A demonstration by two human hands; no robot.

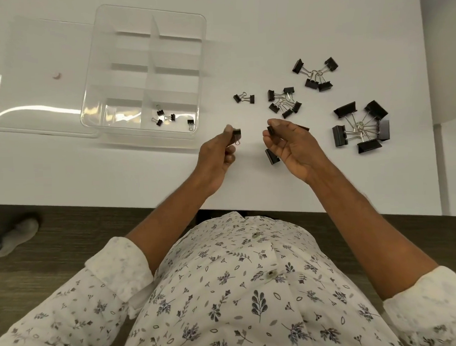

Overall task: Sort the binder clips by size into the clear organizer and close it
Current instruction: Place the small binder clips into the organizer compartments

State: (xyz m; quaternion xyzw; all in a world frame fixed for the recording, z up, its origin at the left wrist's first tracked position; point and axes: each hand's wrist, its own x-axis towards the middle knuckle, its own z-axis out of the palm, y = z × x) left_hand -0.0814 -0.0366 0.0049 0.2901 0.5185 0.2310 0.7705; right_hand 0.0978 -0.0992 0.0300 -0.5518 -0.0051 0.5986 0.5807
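Black unlabelled clips point(284, 102), clear organizer point(144, 72)

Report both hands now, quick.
Left hand: closed, pinching a small clip.
Right hand: closed on a clip at its fingertips.

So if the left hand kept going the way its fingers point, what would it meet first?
Probably bare table: the left hand points up and slightly right, passing between the organizer and the pair of small clips. Depth is unclear.
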